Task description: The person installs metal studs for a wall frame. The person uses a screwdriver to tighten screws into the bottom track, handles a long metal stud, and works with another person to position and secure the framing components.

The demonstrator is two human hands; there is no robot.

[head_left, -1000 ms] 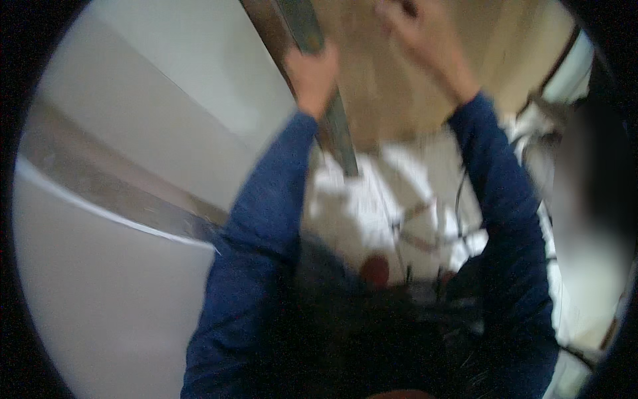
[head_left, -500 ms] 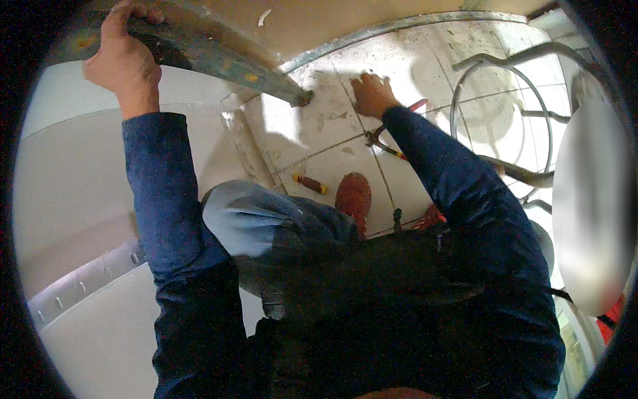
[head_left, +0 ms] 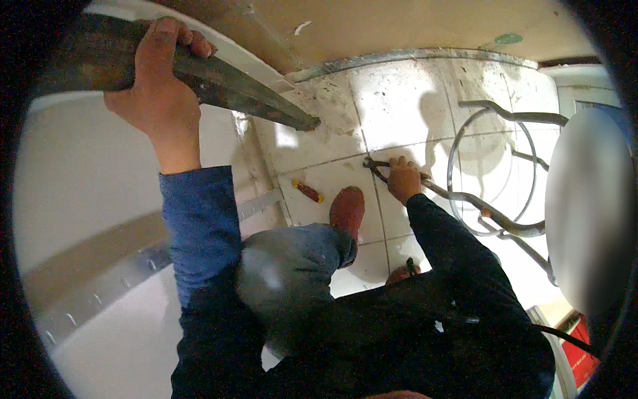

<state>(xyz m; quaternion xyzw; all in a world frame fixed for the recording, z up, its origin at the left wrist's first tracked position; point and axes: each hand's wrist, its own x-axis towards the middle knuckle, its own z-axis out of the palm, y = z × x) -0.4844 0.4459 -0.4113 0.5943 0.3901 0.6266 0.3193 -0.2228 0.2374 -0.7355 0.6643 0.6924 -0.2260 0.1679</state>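
Note:
My left hand [head_left: 163,96] is wrapped round a long, dark, worn beam [head_left: 249,98], which slants from the upper left down to the floor, its far end resting on the tiles. The thumb lies along the top and the fingers curl over the far edge. Low at the floor, my right hand [head_left: 404,181] is closed on the handles of a pair of pincers [head_left: 373,166]. Their dark jaws point left, and one handle passes under the fingers. A short red-brown stick with yellow ends [head_left: 308,192] lies on the tiles left of my shoe.
Bent metal tubes [head_left: 512,223] and a round metal hoop [head_left: 453,159] stand right of my right hand. A tan panel [head_left: 399,33] borders the far side. A pale panel with a slotted metal strip [head_left: 100,292] lies at left. A red item [head_left: 579,352] sits at lower right.
My right hand has drawn back toward me from beyond the pincers and closed on their handles. My left hand still grips the beam; the view has shifted.

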